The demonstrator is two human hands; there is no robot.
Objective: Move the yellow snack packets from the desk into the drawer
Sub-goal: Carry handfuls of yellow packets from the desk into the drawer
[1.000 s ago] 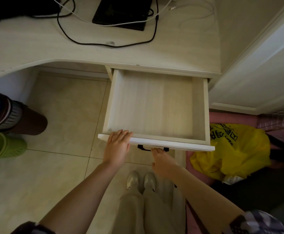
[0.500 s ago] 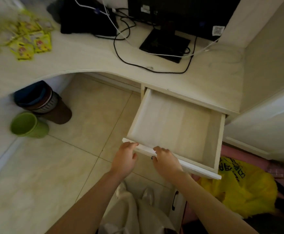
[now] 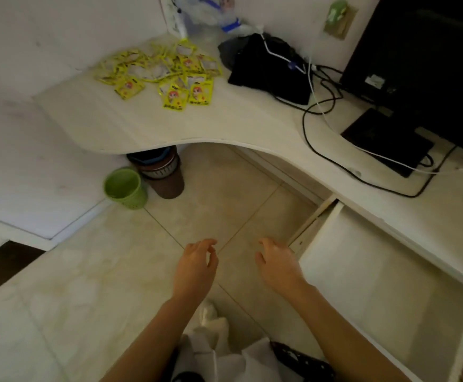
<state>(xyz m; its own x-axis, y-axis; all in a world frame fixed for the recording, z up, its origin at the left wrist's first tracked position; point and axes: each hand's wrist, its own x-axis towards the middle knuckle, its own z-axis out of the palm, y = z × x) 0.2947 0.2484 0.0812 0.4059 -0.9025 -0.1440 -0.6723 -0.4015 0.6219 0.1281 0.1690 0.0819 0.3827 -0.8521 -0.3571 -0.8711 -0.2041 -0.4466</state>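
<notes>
Several yellow snack packets (image 3: pixel 164 71) lie scattered on the far left part of the pale curved desk (image 3: pixel 224 125). The pale wooden drawer (image 3: pixel 384 274) stands pulled out at the lower right, with nothing inside it. My left hand (image 3: pixel 195 267) hovers over the floor tiles, fingers loosely curled and holding nothing. My right hand (image 3: pixel 278 264) floats just left of the drawer's near corner, fingers apart and holding nothing. Both hands are well short of the packets.
A black bag (image 3: pixel 268 64) with cables lies right of the packets, and a monitor (image 3: pixel 423 59) stands on its base (image 3: pixel 387 140) at the right. Under the desk stand a green bin (image 3: pixel 125 187) and a brown bin (image 3: pixel 161 175). Plastic bags (image 3: pixel 208 15) lean on the back wall.
Both hands have let go of the drawer's front edge and moved left over the floor. My view has swung left, bringing the packets fully into sight.
</notes>
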